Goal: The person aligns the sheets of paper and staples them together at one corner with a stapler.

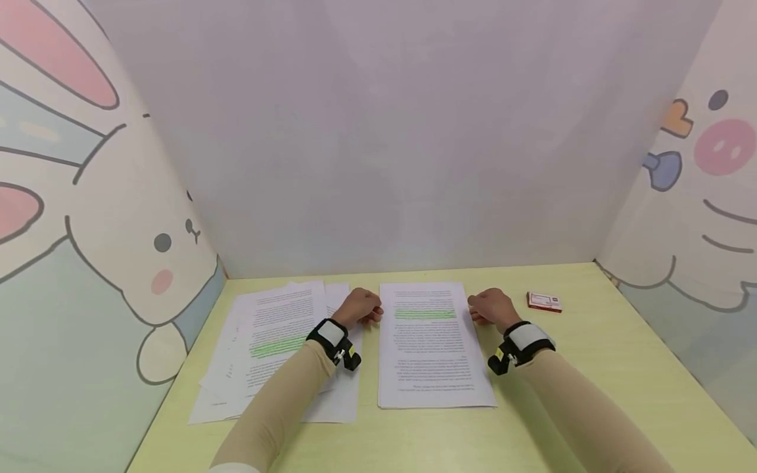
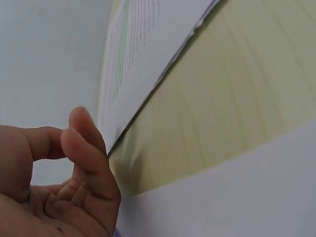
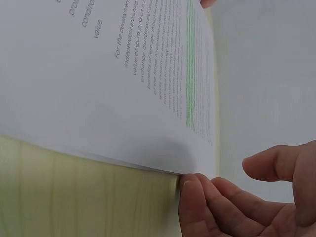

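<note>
From the head view, one printed sheet (image 1: 434, 345) lies mid-surface, its long axis running front to back, with a green highlighted band near the far end. The left hand (image 1: 357, 307) and right hand (image 1: 491, 306) flank its far corners, fingers loosely curled. One fanned paper pile (image 1: 275, 348) lies toward the left edge; one small red box (image 1: 544, 301) lies toward the right.

Left wrist view: the left grip's fingers (image 2: 86, 148) meet the sheet's edge (image 2: 148, 74).

Right wrist view: the right grip's fingertips (image 3: 192, 190) touch its edge (image 3: 123, 98); neither grip is clamped.

The print on the centre sheet (image 1: 430, 341) and on the spread papers (image 1: 278, 348) near the desk's left edge was too small to read. The left forearm hid part of those papers. The label of the small red box (image 1: 545, 301) was illegible. Both wrist views cut the left hand (image 2: 59, 192) and right hand (image 3: 247, 202) at the frame's edge.
</note>
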